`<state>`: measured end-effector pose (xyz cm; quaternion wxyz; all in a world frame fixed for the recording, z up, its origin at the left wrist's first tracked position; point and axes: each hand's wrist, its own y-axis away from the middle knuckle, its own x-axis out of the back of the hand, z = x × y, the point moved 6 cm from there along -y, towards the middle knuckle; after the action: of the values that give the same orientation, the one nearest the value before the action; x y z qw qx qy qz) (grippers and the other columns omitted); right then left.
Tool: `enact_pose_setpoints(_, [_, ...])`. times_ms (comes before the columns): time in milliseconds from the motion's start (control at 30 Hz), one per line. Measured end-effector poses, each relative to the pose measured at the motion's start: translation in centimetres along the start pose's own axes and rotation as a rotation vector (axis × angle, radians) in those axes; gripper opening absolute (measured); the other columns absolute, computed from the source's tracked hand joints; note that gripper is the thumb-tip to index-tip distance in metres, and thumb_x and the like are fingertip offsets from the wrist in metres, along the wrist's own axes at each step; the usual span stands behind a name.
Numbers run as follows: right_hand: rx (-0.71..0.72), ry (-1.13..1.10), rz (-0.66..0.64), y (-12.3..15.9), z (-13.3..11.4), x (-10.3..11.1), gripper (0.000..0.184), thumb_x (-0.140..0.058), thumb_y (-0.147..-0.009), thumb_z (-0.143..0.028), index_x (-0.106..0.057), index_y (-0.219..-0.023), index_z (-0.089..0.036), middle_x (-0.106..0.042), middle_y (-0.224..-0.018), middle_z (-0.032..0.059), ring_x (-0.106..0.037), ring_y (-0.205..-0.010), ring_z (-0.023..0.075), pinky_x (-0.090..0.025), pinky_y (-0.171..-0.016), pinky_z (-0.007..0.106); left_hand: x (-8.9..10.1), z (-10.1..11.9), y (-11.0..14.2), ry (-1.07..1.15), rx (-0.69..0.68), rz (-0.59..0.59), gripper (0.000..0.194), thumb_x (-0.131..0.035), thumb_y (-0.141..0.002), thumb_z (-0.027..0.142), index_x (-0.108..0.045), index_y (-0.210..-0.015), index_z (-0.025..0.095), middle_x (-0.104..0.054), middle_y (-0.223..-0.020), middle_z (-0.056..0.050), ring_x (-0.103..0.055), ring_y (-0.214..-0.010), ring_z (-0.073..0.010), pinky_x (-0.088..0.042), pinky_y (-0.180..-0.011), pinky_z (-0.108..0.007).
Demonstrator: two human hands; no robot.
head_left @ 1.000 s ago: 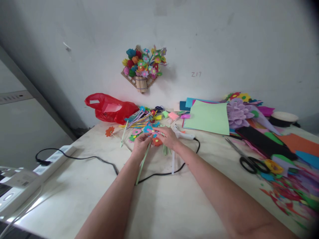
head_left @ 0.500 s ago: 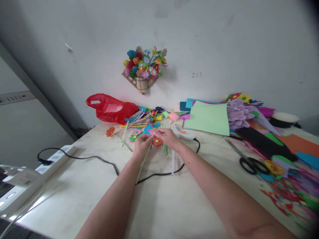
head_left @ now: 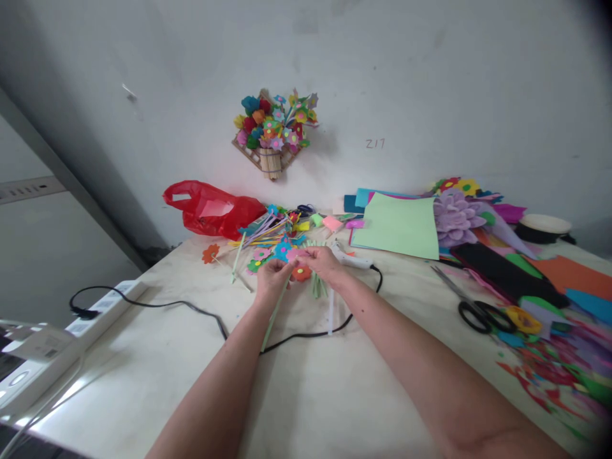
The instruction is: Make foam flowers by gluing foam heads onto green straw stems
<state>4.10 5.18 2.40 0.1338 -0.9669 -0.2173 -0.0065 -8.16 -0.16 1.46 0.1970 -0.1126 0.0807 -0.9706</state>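
Observation:
Fingers of my left hand (head_left: 272, 277) are pinched around the top of a thin light green foam strip (head_left: 273, 322), which slants down toward me. Close against it, my right hand (head_left: 325, 262) is closed at the fingertips, by a pink foam piece (head_left: 293, 255); whether it grips that piece or the strip's end is hidden. Just behind and below the fingers lie an orange foam flower (head_left: 301, 273) and a blue one (head_left: 282, 250). More light green strips (head_left: 317, 287) lie under my right hand, beside a white glue gun (head_left: 354, 258) and a clear glue stick (head_left: 331, 312).
A black cord (head_left: 306, 335) crosses the table to a power strip (head_left: 109, 312) at left. Black-handled scissors (head_left: 473, 312), foam scraps (head_left: 540, 370) and foam sheets (head_left: 401, 223) lie right. A red plastic bag (head_left: 210, 210) sits at the back; a flower basket (head_left: 271, 162) hangs above.
Both hands stay together in nearly the same place, with a slight shift of the fingers at the strip's top. The view has moved a little.

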Motion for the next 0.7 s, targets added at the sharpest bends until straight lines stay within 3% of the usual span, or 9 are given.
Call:
enact_pose_setpoints(300, [0.011, 0.042, -0.025, 0.24, -0.42, 0.04, 0.018, -0.056, -0.066, -0.028, -0.065, -0.071, -0.013, -0.063, -0.064, 0.0007, -0.056, -0.061, 0.0124, -0.041, -0.058, 0.022, -0.01, 0.40, 0.24, 0.008, 0.014, 0.008, 0.037, -0.067, -0.057, 0.048, -0.049, -0.051, 0.016, -0.053, -0.038, 0.001, -0.041, -0.028, -0.0070, -0.026, -0.033, -0.018])
enact_pose_setpoints(467, [0.020, 0.085, 0.010, 0.15, -0.50, 0.27, 0.016, -0.054, -0.065, -0.027, -0.061, -0.061, -0.014, -0.057, -0.055, -0.0024, -0.051, -0.055, 0.0104, -0.038, -0.052, 0.021, -0.22, 0.48, 0.34, 0.017, 0.017, -0.018, 0.036, -0.067, -0.058, 0.047, -0.049, -0.052, 0.016, -0.054, -0.039, 0.001, -0.041, -0.029, -0.0068, -0.026, -0.033, -0.018])
enact_pose_setpoints(700, [-0.005, 0.014, 0.005, 0.08, -0.34, 0.48, 0.016, -0.056, -0.064, -0.028, -0.061, -0.062, -0.013, -0.052, -0.052, -0.0044, -0.046, -0.050, 0.0085, -0.035, -0.052, 0.021, -0.23, 0.52, 0.45, -0.008, 0.017, -0.058, 0.034, -0.068, -0.057, 0.046, -0.052, -0.051, 0.016, -0.052, -0.038, 0.002, -0.039, -0.030, -0.0063, -0.025, -0.034, -0.019])
